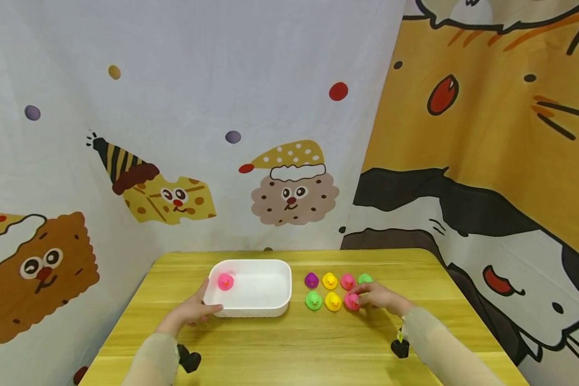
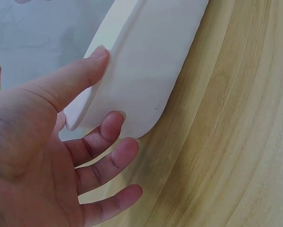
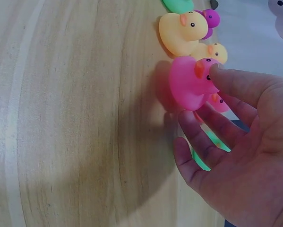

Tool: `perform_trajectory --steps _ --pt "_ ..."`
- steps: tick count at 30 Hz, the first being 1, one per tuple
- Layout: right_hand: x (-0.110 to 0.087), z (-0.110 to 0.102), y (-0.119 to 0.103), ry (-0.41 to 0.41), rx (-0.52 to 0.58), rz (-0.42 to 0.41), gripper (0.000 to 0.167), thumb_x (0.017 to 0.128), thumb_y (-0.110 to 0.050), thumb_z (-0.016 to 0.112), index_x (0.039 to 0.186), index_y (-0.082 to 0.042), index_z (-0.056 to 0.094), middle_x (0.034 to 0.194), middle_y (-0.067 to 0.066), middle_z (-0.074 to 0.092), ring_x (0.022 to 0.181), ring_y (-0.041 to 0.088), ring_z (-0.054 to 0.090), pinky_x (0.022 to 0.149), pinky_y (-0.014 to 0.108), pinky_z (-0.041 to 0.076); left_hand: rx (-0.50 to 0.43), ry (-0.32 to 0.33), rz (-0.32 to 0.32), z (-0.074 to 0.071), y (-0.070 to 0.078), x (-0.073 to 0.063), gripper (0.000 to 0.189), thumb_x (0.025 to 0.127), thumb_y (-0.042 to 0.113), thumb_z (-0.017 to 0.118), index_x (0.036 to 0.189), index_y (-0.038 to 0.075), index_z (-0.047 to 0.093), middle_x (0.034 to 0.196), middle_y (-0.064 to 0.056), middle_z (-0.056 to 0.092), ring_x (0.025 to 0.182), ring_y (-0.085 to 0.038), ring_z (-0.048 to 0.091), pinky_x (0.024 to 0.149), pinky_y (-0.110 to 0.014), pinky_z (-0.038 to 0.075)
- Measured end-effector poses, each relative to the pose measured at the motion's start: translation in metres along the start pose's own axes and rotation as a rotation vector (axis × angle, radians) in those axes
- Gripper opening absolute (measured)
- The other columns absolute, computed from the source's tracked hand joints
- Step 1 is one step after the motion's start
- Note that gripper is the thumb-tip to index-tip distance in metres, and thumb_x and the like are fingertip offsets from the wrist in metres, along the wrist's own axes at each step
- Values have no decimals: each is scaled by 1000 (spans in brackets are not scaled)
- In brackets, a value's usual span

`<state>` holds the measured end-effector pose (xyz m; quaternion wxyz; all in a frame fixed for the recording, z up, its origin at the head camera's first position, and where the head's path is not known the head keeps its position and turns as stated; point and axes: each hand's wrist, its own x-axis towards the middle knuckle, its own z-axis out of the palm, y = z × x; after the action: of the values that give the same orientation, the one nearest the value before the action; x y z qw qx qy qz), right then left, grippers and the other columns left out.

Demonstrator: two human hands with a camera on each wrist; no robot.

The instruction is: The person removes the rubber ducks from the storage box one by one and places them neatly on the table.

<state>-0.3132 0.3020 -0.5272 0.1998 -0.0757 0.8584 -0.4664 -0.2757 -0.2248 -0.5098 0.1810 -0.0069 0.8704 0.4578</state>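
A white plastic tub (image 1: 258,289) sits on the table with a pink rubber duck (image 1: 225,281) in its left part. At the tub's front left corner, my left hand (image 1: 193,308) grips the rim; in the left wrist view the thumb lies over the edge and other fingers curl near the outer wall. My right hand (image 1: 378,296) holds another pink rubber duck (image 3: 188,82) between thumb and fingers, at the right end of the front row. Behind it are a third pink duck (image 1: 348,281) and a green duck (image 1: 365,278), partly hidden by the hand.
To the left of the right hand stand two yellow ducks (image 1: 333,301), a green duck (image 1: 313,300) and a purple duck (image 1: 311,280). The wooden table (image 1: 289,348) ends at a printed cloth backdrop (image 1: 289,64) behind and at both sides.
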Motion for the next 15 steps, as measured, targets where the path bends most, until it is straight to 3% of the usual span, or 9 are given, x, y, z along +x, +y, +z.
perform_trajectory --steps 5,15 --pt "2 0 3 -34 1 -26 34 87 -7 65 120 2 64 108 7 61 81 21 53 69 36 45 -3 -28 -12 -1 -4 5 112 85 44 71 154 8 -9 151 -36 13 89 -34 53 73 -49 47" --pt "3 3 3 -37 -14 -25 35 87 -5 64 122 4 63 109 8 61 80 19 49 69 36 43 4 -19 -35 0 0 4 109 88 41 69 154 7 -10 149 -36 17 88 -33 52 74 -51 47"
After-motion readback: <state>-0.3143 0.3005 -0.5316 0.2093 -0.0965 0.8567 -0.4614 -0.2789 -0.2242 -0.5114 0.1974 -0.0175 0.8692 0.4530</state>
